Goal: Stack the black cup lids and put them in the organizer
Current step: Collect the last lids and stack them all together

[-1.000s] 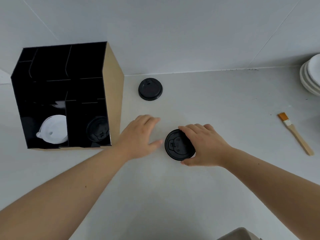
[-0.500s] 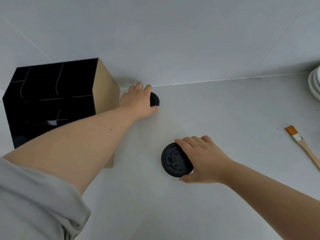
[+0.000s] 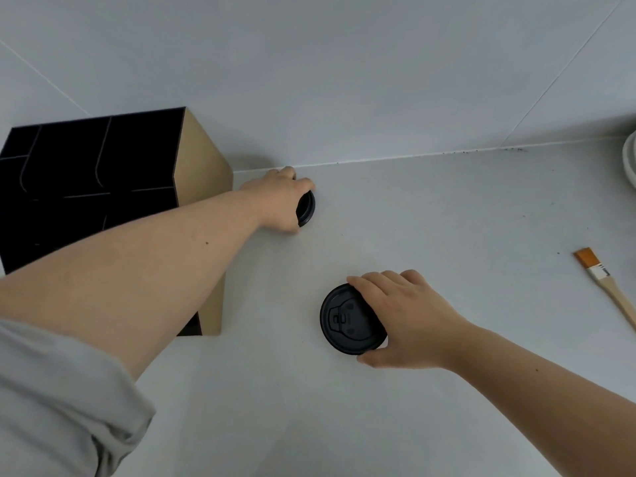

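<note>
Two black cup lids lie on the white counter. The far lid (image 3: 307,211) sits near the back wall, mostly covered by my left hand (image 3: 278,201), whose fingers and thumb close around its rim. The near lid (image 3: 346,320) lies flat in the middle of the counter, with my right hand (image 3: 406,318) gripping its right edge. The organizer (image 3: 203,173), black inside with tan cardboard sides, stands at the left; my left forearm hides its lower compartments.
A wooden-handled brush with orange bristles (image 3: 605,280) lies at the right. White plates (image 3: 629,160) are stacked at the far right edge. The tiled wall rises just behind the far lid.
My left hand reached from beside the near lid to the far lid by the wall and closed over it. My right hand stayed on the near lid.
</note>
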